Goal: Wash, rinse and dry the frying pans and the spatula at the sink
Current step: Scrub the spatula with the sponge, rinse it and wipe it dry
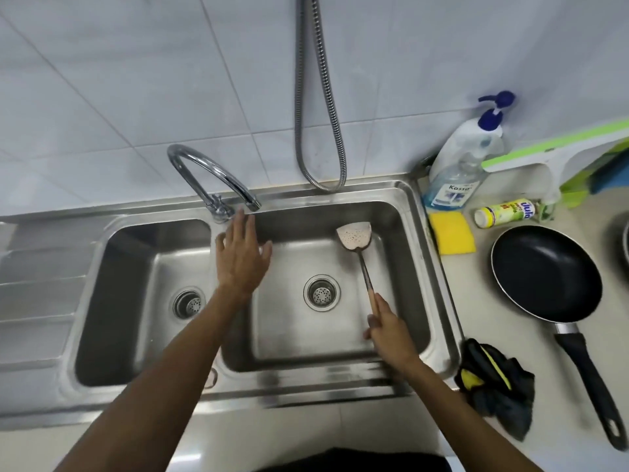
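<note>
Spatula (357,253) sits gripped by right hand (388,332) at four o'clock; left hand (243,257) hovers spread, empty, beside faucet (211,172) at eleven o'clock.

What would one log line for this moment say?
left hand: open, near tap | right hand: grips spatula in right basin | frying pan: on counter, untouched

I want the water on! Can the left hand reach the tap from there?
Probably yes. The left hand is open, fingers spread, right beside the tap at its base, with nothing between them. The right hand holds the spatula.
</note>
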Available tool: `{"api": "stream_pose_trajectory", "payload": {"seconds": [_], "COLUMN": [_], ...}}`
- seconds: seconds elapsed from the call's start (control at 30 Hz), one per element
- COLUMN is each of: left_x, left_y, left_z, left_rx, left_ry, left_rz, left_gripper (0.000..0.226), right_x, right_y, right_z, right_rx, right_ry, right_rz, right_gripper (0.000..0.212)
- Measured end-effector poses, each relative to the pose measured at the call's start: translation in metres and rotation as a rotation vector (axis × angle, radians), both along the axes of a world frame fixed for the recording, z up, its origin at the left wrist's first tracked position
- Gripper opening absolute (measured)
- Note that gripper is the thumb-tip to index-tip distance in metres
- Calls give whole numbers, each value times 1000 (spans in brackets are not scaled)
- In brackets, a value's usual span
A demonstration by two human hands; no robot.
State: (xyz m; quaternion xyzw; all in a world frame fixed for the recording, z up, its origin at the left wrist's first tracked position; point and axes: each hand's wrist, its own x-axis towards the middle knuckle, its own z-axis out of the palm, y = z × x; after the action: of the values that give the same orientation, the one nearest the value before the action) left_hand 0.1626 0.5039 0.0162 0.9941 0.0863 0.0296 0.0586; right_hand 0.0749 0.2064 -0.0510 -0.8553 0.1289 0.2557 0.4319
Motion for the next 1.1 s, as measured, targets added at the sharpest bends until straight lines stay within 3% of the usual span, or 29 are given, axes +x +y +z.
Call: {"api": "stream_pose_trajectory", "payload": {"seconds": [0.07, 0.23, 0.6, 1.1], "left_x": [31, 51, 18, 8], "left_y": [19, 44, 39, 38], "left_z": [18, 24, 20, -1], "left_rx": [54, 128, 36, -40], "left_ry": [-20, 164, 124, 107], "left_rz": [31, 49, 92, 127], "left_gripper": [69, 73, 72, 72], "right_x": [-7, -13, -10, -15], "right_y": [5, 14, 38, 45], "right_z": [20, 55, 94, 90], "right_rx": [32, 75, 128, 153], "right_ry": [-11, 0, -12, 82], "right_rz": [0, 73, 259, 306], "right_gripper": [54, 51, 52, 52]}}
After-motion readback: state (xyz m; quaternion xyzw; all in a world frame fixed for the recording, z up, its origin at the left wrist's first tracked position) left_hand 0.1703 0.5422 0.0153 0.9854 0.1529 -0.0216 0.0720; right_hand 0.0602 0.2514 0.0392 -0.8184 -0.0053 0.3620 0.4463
